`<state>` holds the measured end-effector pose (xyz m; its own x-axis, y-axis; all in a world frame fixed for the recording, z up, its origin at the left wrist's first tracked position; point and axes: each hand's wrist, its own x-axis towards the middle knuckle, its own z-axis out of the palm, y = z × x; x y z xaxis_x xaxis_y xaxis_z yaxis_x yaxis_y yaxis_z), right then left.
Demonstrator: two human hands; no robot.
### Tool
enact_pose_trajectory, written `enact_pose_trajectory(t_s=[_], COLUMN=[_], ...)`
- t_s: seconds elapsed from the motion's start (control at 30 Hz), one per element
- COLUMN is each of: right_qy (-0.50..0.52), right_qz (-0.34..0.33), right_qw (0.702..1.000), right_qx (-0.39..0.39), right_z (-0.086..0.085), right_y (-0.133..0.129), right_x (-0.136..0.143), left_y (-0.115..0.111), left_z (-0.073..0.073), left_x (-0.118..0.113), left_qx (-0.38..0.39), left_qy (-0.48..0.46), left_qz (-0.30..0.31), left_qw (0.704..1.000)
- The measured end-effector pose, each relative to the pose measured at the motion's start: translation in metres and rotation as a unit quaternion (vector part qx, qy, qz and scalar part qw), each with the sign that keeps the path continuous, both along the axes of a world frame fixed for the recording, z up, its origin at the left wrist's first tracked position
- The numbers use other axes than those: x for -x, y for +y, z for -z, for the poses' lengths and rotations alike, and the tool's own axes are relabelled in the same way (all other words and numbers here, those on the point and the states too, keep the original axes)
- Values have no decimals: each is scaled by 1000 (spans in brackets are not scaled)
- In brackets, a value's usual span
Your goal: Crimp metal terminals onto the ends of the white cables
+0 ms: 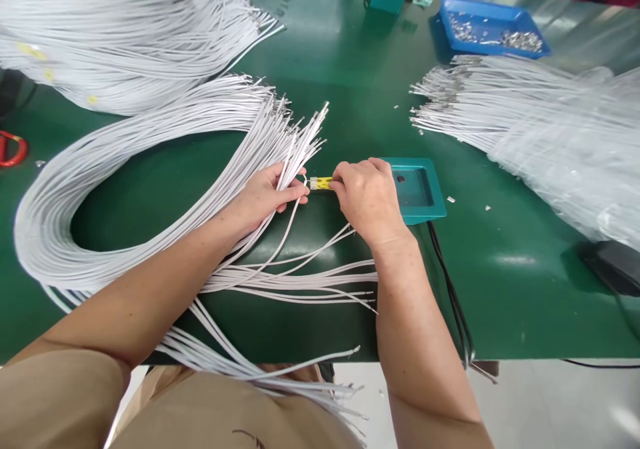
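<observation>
My left hand [267, 196] is closed around a few white wires [307, 136] whose ends fan up past its fingers. One wire end bends between the thumb and index finger toward a small tool [323, 183] with a yellow handle and a knurled metal collar. That tool sits pinched in my right hand [369, 192], its tip touching or almost touching the wire; which one I cannot tell. Behind the right hand is a teal tray-like box [437, 189], partly covered by it. A long looped bundle of white wires [45, 236] lies beneath my left forearm.
More white wires [125, 29] lie at the back left, and a plastic-wrapped bundle [555, 129] is at right. A blue tray [487, 12] holds small metal parts. Red-handled scissors [20, 150] lie far left. Black cables [453, 296] hang over the front edge of the green table [525, 316].
</observation>
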<state>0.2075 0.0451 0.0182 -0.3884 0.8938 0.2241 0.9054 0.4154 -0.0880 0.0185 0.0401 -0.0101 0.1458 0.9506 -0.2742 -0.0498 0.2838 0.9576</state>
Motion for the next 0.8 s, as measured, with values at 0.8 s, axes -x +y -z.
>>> enact_pose_trajectory(t_s=[0.8], right_qy=[29], right_qz=[147], right_qw=[987], right_qx=[-59], right_z=[8], right_y=[2], right_x=[-23], left_y=[6], left_z=[13], left_x=[-4], left_qx=[-35], left_qy=[52], left_qz=[19], left_qw=[998])
